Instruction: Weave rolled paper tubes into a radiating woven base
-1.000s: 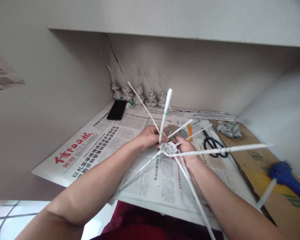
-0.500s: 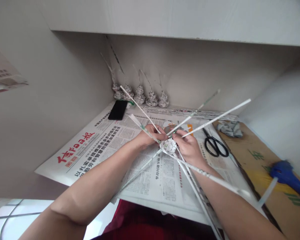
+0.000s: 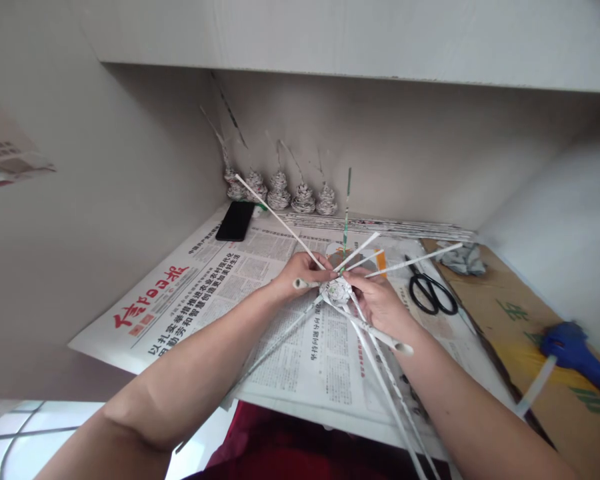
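Observation:
Between my hands is a small round weaving of rolled newspaper strips [image 3: 336, 292], its long paper tubes sticking out all around. My left hand [image 3: 304, 273] is closed on its far left rim, thumb and fingers pinching the base of the tubes. From the right, my right hand [image 3: 383, 303] pinches the far rim, its fingertips close to the left thumb. A green-marked paper tube [image 3: 347, 213] rises upright beyond the fingertips. Other tubes run toward my body, past my right forearm. Fingers partly hide the spot where the tubes cross.
Several finished gourd-shaped paper weavings [image 3: 279, 192] stand along the back wall near a black phone [image 3: 235, 221]. Paper tubes [image 3: 380, 227] lie at the back. To the right are black-handled scissors [image 3: 433, 293], crumpled grey material [image 3: 463, 259], cardboard [image 3: 510, 310] and a blue glue gun [image 3: 575, 347]. Newspaper [image 3: 200, 293] covers the table.
The green-marked tube has swung from leaning right to upright. The tubes at left and lower right now point more toward the camera. Both hands stay at the rim.

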{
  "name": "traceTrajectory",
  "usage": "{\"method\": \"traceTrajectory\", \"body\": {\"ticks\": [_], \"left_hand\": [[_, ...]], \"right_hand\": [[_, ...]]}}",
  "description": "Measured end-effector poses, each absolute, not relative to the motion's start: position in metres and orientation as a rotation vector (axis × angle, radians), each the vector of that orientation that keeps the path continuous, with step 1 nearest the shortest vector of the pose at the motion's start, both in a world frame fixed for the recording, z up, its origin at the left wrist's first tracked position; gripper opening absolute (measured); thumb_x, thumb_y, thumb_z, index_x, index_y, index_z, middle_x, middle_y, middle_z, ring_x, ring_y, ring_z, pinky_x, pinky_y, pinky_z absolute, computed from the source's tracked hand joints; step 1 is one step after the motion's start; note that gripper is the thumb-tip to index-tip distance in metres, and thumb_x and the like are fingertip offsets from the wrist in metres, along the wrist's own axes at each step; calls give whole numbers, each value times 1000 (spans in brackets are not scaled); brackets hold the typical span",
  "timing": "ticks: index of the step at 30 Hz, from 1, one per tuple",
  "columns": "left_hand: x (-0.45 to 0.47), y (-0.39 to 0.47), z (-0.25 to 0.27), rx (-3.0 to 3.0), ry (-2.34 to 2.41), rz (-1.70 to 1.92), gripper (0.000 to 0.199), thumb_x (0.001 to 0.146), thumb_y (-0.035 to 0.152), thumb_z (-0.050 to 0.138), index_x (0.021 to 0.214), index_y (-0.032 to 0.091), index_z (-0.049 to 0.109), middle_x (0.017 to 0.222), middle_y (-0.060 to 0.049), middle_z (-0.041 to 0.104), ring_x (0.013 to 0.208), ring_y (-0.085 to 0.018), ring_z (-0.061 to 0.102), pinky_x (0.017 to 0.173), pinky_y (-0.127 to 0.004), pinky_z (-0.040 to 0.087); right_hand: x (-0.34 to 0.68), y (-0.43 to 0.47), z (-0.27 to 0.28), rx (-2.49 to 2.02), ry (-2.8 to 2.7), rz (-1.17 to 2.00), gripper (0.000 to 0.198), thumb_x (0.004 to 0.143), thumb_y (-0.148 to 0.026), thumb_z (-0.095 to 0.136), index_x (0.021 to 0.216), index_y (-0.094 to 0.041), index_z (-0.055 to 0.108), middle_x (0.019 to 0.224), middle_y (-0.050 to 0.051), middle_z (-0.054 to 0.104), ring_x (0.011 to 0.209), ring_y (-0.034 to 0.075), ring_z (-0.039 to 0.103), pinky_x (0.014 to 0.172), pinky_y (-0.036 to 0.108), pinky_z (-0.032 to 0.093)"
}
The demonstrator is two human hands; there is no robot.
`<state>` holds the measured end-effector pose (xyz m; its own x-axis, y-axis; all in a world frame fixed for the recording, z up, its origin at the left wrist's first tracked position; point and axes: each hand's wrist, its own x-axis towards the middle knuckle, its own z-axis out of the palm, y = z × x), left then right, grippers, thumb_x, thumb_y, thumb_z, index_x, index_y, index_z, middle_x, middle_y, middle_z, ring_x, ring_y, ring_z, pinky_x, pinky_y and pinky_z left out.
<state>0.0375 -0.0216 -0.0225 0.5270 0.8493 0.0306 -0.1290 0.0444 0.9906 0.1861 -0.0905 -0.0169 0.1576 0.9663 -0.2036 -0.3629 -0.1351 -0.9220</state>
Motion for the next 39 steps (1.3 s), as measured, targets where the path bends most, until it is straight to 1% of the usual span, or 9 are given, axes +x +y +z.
{"method": "traceTrajectory", "body": {"ticks": [4, 11, 16, 20, 25, 28, 30, 34, 39], "left_hand": [[37, -18, -29, 1459, 735, 823, 31, 57, 34, 80, 73, 10, 66, 61, -1, 62, 54, -9, 52, 54, -22, 38], [36, -24, -22, 1617, 877, 839, 20, 61, 28, 76, 73, 13, 69, 62, -1, 63, 56, -10, 53, 55, -21, 39], [37, -25, -20, 1519, 845, 875, 19, 61, 24, 77, 72, 11, 68, 61, -1, 63, 55, -10, 54, 55, -21, 41], [39, -27, -17, 1391, 825, 822, 22, 61, 25, 78, 72, 11, 65, 52, 1, 57, 44, -8, 49, 45, -21, 39], [41, -28, -18, 1342, 869, 782, 23, 60, 25, 80, 71, 12, 64, 53, 2, 58, 41, -8, 49, 42, -21, 42], [41, -26, -24, 1342, 876, 758, 29, 59, 30, 82, 73, 12, 65, 59, 0, 61, 46, -9, 53, 45, -22, 47], [42, -23, -29, 1335, 852, 763, 35, 59, 39, 82, 72, 12, 64, 59, 0, 60, 46, -9, 54, 44, -22, 47], [44, -22, -37, 1343, 814, 762, 49, 73, 60, 65, 74, 11, 64, 55, -1, 58, 43, -9, 52, 41, -21, 44], [46, -25, -36, 1310, 890, 792, 43, 74, 55, 68, 88, 14, 65, 57, 1, 59, 45, -9, 53, 42, -20, 45]], "right_hand": [[189, -90, -25, -1214, -793, 1197, 32, 54, -35, 85, 67, -18, 63, 56, -1, 64, 47, 13, 55, 48, 27, 43], [190, -88, -33, -1232, -991, 1061, 28, 62, -37, 80, 78, -18, 68, 70, 1, 69, 61, 16, 61, 58, 28, 46], [188, -90, -25, -1222, -873, 1268, 28, 56, -34, 82, 71, -18, 65, 60, 0, 65, 51, 15, 57, 50, 27, 43], [190, -88, -24, -1298, -768, 1302, 32, 52, -36, 83, 69, -18, 61, 52, -2, 60, 43, 14, 52, 42, 26, 39], [191, -86, -32, -1264, -856, 1142, 35, 53, -36, 84, 76, -19, 64, 61, 0, 66, 51, 16, 59, 51, 28, 46], [191, -87, -35, -1285, -964, 1069, 33, 60, -39, 81, 79, -20, 62, 62, 0, 67, 52, 16, 59, 51, 28, 45], [191, -88, -34, -1299, -1025, 1034, 32, 63, -41, 78, 81, -20, 62, 63, 1, 68, 52, 16, 60, 50, 27, 44], [191, -87, -32, -1344, -1101, 995, 31, 64, -39, 77, 82, -20, 61, 70, 2, 70, 58, 19, 63, 54, 29, 47], [193, -85, -39, -1401, -1207, 921, 24, 70, -36, 71, 86, -21, 61, 73, 3, 71, 60, 19, 65, 58, 31, 50]]}}
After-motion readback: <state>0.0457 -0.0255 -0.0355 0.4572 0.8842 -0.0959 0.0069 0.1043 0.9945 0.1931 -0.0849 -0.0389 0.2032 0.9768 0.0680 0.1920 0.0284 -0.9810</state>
